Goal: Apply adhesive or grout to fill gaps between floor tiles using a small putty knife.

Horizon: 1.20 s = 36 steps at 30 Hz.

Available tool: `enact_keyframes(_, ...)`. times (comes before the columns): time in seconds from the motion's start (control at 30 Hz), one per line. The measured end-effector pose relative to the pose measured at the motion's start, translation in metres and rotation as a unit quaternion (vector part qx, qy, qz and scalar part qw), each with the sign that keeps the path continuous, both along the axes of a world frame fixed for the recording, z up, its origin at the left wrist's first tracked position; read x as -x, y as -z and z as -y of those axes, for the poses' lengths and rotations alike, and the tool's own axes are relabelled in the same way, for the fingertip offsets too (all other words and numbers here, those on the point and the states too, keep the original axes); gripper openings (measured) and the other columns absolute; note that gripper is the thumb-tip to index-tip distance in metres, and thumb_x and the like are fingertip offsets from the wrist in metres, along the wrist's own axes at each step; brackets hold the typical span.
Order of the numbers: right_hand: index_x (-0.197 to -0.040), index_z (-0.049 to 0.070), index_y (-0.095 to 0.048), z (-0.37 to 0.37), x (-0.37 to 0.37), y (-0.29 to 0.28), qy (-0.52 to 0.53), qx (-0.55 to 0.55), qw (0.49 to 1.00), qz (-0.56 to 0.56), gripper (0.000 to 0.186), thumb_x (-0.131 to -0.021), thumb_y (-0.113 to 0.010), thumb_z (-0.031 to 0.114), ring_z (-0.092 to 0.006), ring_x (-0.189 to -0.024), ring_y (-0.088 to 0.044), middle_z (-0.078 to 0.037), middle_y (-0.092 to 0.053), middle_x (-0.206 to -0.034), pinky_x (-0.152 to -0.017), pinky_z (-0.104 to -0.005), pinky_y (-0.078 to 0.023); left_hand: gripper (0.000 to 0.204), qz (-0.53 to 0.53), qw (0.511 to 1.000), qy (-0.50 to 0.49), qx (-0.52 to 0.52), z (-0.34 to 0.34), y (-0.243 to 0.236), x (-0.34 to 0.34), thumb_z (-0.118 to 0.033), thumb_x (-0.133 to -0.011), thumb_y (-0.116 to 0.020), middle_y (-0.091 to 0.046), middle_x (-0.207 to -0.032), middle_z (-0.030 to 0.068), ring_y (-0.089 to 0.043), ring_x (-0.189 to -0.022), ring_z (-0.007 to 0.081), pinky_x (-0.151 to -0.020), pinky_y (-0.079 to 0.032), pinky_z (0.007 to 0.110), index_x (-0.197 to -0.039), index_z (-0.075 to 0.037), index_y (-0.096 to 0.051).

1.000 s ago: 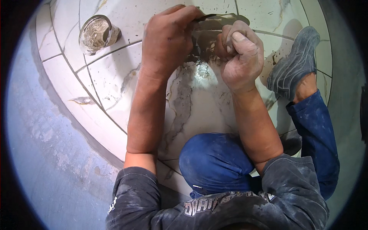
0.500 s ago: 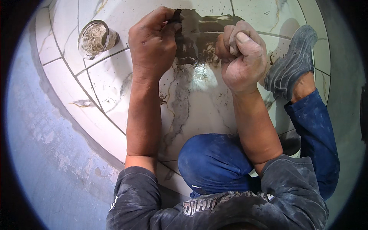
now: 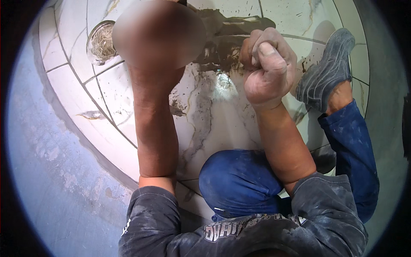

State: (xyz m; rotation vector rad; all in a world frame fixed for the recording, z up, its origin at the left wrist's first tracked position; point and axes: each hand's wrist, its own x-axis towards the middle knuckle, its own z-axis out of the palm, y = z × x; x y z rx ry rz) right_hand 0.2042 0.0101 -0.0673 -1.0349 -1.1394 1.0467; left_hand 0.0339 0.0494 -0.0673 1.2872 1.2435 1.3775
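Observation:
My left hand (image 3: 159,36) is over the tiled floor at the upper left, mostly hidden by a round blur. A dark flat piece (image 3: 183,2) pokes out past it at the top edge; its kind does not show. My right hand (image 3: 270,66) is closed in a fist, thumb folded over the curled fingers, at the right end of a wet grey-brown smear (image 3: 233,28). Whatever it may hold is hidden. Beside my left hand a clear cup (image 3: 102,43), coated inside with pale brown paste, is partly covered by the blur.
White marbled tiles (image 3: 222,128) with dark joints spread beneath, spotted with brown splashes. A bluish bare floor (image 3: 64,171) borders them at the left. My bent knee (image 3: 237,182) is below my hands, and my foot in a dark shoe (image 3: 325,68) stands at the right.
My left hand has moved left and up, away from the smear and closer to the cup, with the dark piece. My right hand has hardly moved.

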Motion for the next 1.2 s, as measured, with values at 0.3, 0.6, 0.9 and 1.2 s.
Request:
enact_keyframes(0.3,-0.069,0.002,-0.046,0.001,0.003,0.009,-0.019,-0.032,0.995,0.098,0.024,-0.086,-0.043,0.018,-0.0107,-0.057,-0.039,-0.004,-0.045,-0.062,-0.053,-0.0272,-0.031,0.015,-0.089,0.996,0.013,-0.026,-0.007,-0.003,0.016,0.007,-0.087,-0.062,-0.07,-0.092,0.0027,-0.065,-0.084,0.0121,-0.079,-0.051,0.026,-0.098,-0.001,-0.068)
enact_keyframes(0.6,-0.067,0.0,-0.044,-0.001,0.003,0.019,0.009,-0.031,0.994,0.104,0.025,-0.087,-0.045,0.014,-0.0106,-0.055,-0.035,-0.004,-0.04,-0.059,-0.05,-0.0297,-0.03,0.014,-0.091,0.996,0.011,-0.008,-0.003,-0.002,0.019,0.006,-0.089,-0.065,-0.07,-0.093,0.0024,-0.065,-0.086,0.0117,-0.082,-0.051,0.025,-0.101,-0.002,-0.068)
enact_keyframes(0.9,-0.071,-0.001,-0.049,-0.008,0.009,0.027,0.005,-0.019,0.984,0.179,0.026,-0.086,-0.045,0.019,-0.013,-0.057,-0.04,-0.005,-0.045,-0.061,-0.053,-0.0292,-0.032,0.012,-0.145,0.989,-0.008,-0.029,-0.015,0.016,0.015,0.007,-0.089,-0.067,-0.071,-0.094,0.0041,-0.066,-0.091,0.0112,-0.084,-0.052,0.024,-0.098,-0.001,-0.07)
enact_keyframes(1.2,-0.063,0.002,-0.042,0.001,0.008,0.011,-0.014,-0.012,0.995,0.101,0.034,-0.087,-0.054,0.023,-0.0144,-0.051,-0.035,-0.005,-0.036,-0.055,-0.047,-0.0319,-0.031,0.02,-0.199,0.971,0.087,-0.103,-0.013,0.018,0.006,0.015,-0.074,-0.065,-0.072,-0.084,0.0087,-0.07,-0.076,0.0163,-0.069,-0.054,0.028,-0.087,0.0,-0.068)
